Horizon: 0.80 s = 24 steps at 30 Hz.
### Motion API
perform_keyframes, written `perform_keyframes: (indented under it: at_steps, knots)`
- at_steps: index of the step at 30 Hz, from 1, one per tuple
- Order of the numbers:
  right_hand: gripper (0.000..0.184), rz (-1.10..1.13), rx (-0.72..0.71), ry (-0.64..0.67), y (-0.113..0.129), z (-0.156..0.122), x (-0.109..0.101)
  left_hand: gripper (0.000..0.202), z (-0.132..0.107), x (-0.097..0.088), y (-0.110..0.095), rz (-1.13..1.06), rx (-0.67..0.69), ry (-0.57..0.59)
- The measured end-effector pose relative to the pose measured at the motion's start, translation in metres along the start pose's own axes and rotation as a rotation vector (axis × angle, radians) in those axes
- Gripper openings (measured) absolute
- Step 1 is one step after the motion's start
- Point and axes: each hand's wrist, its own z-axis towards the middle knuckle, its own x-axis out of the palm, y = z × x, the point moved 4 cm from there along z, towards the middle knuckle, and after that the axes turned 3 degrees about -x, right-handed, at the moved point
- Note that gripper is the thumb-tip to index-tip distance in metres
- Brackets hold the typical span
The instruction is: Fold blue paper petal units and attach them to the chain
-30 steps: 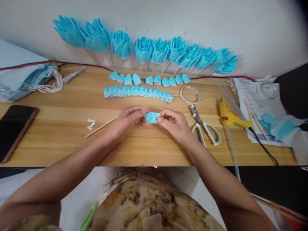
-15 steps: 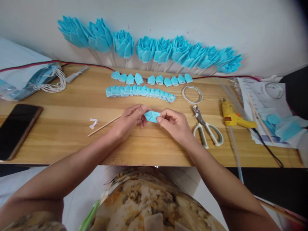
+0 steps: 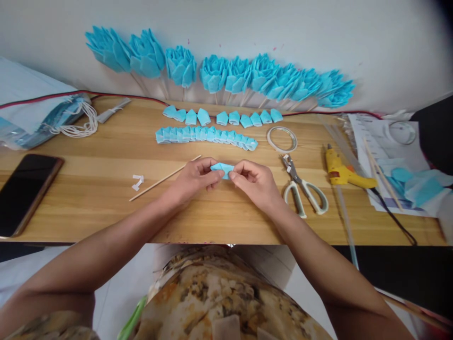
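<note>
A small folded piece of blue fabric [image 3: 223, 168] is pinched between my two hands above the middle of the table. My left hand [image 3: 196, 179] grips its left end with thumb and fingers, and my right hand [image 3: 255, 183] grips the right end. Beside my left hand a thin wooden stick [image 3: 159, 182] lies slantwise on the table. Just beyond my hands runs a row of overlapping folded blue petals [image 3: 205, 134]. Behind that row, several separate folded petals [image 3: 191, 116] sit spaced apart.
Blue fabric flowers [image 3: 181, 66] on sticks lean along the wall. To the right lie a tape roll [image 3: 295, 141], scissors [image 3: 300, 186] and a yellow glue gun [image 3: 338, 167]. On the left are a phone [image 3: 30, 193], white paper scraps [image 3: 138, 181] and white cords [image 3: 88, 123].
My left thumb has moved onto the front of the blue piece, and my left hand has shifted slightly. More of the stick's far end shows now. My right hand keeps its pinch.
</note>
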Motion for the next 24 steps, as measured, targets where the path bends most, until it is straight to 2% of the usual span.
perform_keyframes:
  at_steps: [8,11,13,15,17,19,21,24]
  knots:
    - [0.019,0.051,0.023,0.049,-0.003,0.001,0.003,0.021,0.002,-0.002,0.003,-0.022,0.001,-0.015]
    - [0.021,0.156,0.025,0.030,-0.003,0.003,-0.006,0.018,0.003,-0.006,0.006,-0.046,-0.017,-0.042]
    - [0.023,0.182,-0.021,-0.096,0.002,0.002,-0.027,0.019,0.002,-0.010,0.007,-0.075,-0.035,-0.092]
    - [0.020,0.128,-0.100,-0.291,0.009,-0.005,-0.059,0.022,0.002,-0.011,0.007,-0.102,-0.049,-0.109]
    - [0.018,0.014,-0.157,-0.482,0.013,-0.017,-0.093,0.023,0.001,-0.010,0.006,-0.127,-0.063,-0.108]
    - [0.016,-0.144,-0.143,-0.589,0.009,-0.030,-0.121,0.023,-0.001,-0.008,0.005,-0.140,-0.070,-0.099]
    - [0.015,-0.332,-0.102,-0.591,-0.001,-0.041,-0.137,0.023,-0.003,-0.006,0.004,-0.137,-0.068,-0.087]
    - [0.015,-0.686,-0.095,-0.467,-0.018,-0.051,-0.140,0.023,-0.004,-0.006,0.004,-0.124,-0.064,-0.079]
